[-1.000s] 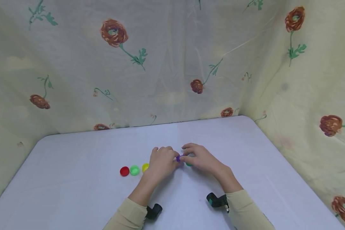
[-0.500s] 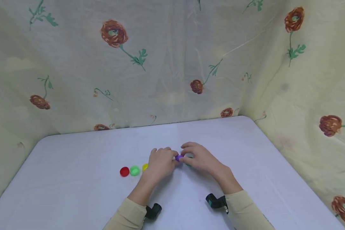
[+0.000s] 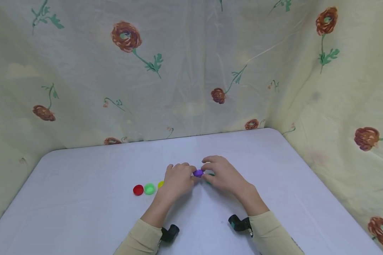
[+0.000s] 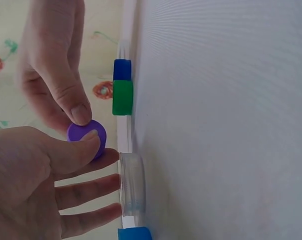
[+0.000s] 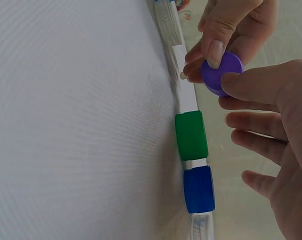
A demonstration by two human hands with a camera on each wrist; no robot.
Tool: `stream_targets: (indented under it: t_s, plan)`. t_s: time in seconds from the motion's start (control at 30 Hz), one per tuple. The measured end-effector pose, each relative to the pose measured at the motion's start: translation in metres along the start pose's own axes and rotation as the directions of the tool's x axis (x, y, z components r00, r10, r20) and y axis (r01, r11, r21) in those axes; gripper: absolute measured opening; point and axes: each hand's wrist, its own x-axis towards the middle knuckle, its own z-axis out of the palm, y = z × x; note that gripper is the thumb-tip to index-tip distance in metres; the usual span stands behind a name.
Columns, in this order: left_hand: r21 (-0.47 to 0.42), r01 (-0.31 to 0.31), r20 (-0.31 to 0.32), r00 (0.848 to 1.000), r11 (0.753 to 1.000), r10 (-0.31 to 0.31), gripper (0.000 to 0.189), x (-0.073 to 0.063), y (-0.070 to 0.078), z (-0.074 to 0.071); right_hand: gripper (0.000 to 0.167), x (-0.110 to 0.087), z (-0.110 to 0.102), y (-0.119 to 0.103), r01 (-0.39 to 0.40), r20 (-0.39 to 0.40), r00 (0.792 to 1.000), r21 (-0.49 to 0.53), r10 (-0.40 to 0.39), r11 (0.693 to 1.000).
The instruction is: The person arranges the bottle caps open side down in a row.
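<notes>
A round purple bottle cap [image 3: 198,173] is held up between the two hands, above the table. My left hand [image 3: 178,180] pinches it, the thumb lying across its face in the left wrist view. From the other side my right hand [image 3: 224,175] pinches its edge between thumb and forefinger, with the other fingers spread away from it. Below the right hand, a green cap [image 5: 191,135] and a blue cap [image 5: 199,189] stand on the table. Under the left fingers is a clear cap [image 4: 133,184], with a lighter blue cap [image 4: 135,233] beside it.
Left of the left hand lie a red cap [image 3: 138,190], a light green cap [image 3: 149,188] and a partly hidden yellow cap [image 3: 160,184]. Another clear cap [image 5: 200,227] stands past the blue one. A flowered curtain [image 3: 185,71] borders the white table [image 3: 83,205].
The purple cap has turned between the fingers and shows more of its face in the head view. The right hand has shifted slightly up; the left hand slightly left.
</notes>
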Motion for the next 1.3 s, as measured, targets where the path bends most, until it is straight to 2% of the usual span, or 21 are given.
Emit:
stream_targets:
  t_s: [0.33, 0.4, 0.5, 0.67, 0.8, 0.97, 1.13, 1.3]
  plan:
    - [-0.021, 0.005, -0.029, 1.0, 1.0, -0.006, 0.023, 0.001, -0.001, 0.0, 0.015, 0.0, 0.001, 0.001, -0.039, 0.006, 0.999, 0.089, 0.039, 0.995]
    - [-0.023, 0.001, -0.036, 0.999, 1.0, -0.002, 0.025, 0.001, 0.0, -0.002, 0.014, 0.001, 0.002, 0.002, -0.066, 0.016, 0.998, 0.136, 0.064, 0.989]
    - [-0.025, -0.003, -0.038, 0.999, 1.0, 0.002, 0.027, 0.001, 0.001, -0.003, 0.013, 0.002, 0.002, 0.004, -0.126, 0.043, 0.992, 0.242, 0.119, 0.962]
    - [-0.032, 0.0, -0.038, 0.999, 0.999, -0.001, 0.031, 0.001, 0.002, -0.005, 0.012, 0.001, -0.001, 0.003, -0.213, 0.09, 0.977, 0.387, 0.193, 0.897]
    - [-0.037, 0.005, -0.047, 0.999, 0.999, -0.007, 0.033, 0.001, 0.002, -0.005, 0.014, 0.002, -0.002, 0.003, -0.238, 0.113, 0.971, 0.422, 0.21, 0.875]
    - [-0.048, -0.004, -0.087, 0.996, 0.999, 0.0, 0.034, 0.002, 0.004, -0.004, 0.016, 0.002, -0.002, 0.007, -0.265, 0.131, 0.964, 0.437, 0.231, 0.859]
    - [-0.046, -0.021, -0.118, 0.993, 0.999, 0.016, 0.036, 0.002, 0.005, -0.003, 0.021, 0.003, -0.001, 0.01, -0.266, 0.137, 0.964, 0.429, 0.229, 0.863]
    - [-0.032, -0.029, -0.118, 0.993, 0.999, 0.025, 0.034, 0.001, 0.005, -0.003, 0.023, 0.002, -0.002, 0.011, -0.265, 0.15, 0.964, 0.426, 0.221, 0.865]
